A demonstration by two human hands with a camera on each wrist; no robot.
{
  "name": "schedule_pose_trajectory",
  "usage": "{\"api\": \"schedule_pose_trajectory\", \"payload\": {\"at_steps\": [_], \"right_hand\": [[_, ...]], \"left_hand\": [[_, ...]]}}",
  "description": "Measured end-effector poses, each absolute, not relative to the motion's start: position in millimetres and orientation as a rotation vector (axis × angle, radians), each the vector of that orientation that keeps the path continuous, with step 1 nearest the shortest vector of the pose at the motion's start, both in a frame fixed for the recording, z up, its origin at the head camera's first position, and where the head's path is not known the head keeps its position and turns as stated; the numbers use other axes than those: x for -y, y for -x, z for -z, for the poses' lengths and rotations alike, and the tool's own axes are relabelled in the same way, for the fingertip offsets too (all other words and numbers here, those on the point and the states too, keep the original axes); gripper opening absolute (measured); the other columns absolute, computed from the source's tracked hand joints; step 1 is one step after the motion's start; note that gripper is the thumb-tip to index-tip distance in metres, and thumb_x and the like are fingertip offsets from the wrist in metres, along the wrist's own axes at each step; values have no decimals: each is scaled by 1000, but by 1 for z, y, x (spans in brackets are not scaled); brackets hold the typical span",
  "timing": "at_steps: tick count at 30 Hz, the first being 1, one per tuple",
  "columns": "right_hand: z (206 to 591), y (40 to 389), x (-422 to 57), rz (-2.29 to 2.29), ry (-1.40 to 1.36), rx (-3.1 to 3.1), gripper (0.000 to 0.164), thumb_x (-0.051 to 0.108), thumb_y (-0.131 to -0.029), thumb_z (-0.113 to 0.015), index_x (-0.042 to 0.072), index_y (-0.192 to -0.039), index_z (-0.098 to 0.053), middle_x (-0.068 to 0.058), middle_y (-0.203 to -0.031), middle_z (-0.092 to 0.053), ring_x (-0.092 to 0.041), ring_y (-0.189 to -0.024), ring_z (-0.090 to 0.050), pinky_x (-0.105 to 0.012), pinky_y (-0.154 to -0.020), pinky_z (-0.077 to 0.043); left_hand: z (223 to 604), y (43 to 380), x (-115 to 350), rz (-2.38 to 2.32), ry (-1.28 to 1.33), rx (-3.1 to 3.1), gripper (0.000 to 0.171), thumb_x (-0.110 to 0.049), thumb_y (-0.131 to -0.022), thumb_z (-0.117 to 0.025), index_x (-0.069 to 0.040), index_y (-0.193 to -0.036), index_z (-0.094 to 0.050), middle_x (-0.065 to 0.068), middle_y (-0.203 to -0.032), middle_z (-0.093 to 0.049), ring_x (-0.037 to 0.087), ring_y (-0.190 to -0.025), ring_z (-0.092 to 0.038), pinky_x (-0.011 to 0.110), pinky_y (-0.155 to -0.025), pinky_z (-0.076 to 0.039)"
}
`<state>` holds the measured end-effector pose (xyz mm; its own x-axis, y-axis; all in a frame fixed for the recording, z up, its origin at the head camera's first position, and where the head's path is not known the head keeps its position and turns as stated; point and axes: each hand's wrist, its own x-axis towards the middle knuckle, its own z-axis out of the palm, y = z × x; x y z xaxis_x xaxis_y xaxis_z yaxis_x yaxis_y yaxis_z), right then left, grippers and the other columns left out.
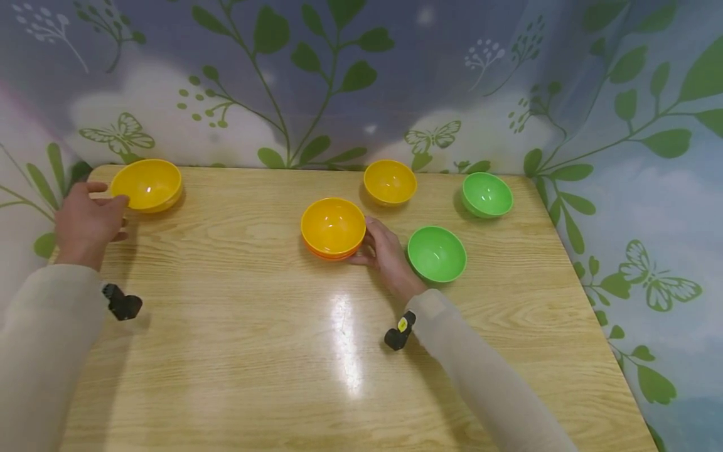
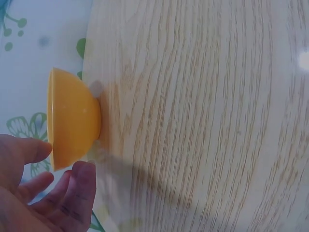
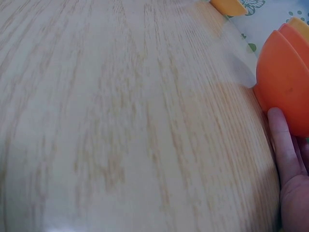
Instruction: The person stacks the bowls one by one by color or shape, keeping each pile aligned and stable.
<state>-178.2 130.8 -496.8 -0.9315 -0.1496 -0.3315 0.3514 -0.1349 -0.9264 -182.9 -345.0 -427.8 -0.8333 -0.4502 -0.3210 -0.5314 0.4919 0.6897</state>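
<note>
Head view: stacked bowls (image 1: 333, 229) touch right hand (image 1: 388, 254).

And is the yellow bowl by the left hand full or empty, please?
Empty: in the head view, the yellow bowl shows a bare inside.

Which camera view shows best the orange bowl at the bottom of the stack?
Right wrist view: the orange bowl shows its broad side there, though the frame's edge cuts it. The head view shows only a narrow orange band below the yellow bowl; the left wrist view does not show it.
</note>
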Motion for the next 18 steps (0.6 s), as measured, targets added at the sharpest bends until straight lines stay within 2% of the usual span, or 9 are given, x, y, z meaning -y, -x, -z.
{"api": "schedule_pose_trajectory", "payload": {"at_steps": [7, 15, 18], "right_hand": [[497, 179, -131, 2134, -210, -1802, 47, 39, -119, -43, 11, -154, -55, -13, -152, -61, -27, -139, -60, -35, -86, -70], [498, 179, -131, 2139, -190, -1794, 48, 39, -119, -42, 10, -156, -54, -14, -155, -60, -29, -143, -59, -38, -87, -71], [498, 179, -131, 2137, -184, -1800, 48, 38, -119, -41, 10, -156, -54, -14, -155, -60, -29, -143, -59, -39, -87, -71]], "left_hand": [[430, 184, 344, -1293, 858, -2573, 79, -41, -114, -43, -4, -174, -10, 34, -158, -53, -6, -63, -66, 26, -72, -69], [434, 186, 340, -1410, 910, -2472, 75, -38, -116, -41, -7, -175, -8, 30, -161, -49, 1, -67, -73, 28, -78, -70], [436, 187, 341, -1452, 929, -2430, 74, -35, -116, -40, -7, -175, -8, 26, -151, -54, 3, -69, -75, 28, -80, -70]]}}
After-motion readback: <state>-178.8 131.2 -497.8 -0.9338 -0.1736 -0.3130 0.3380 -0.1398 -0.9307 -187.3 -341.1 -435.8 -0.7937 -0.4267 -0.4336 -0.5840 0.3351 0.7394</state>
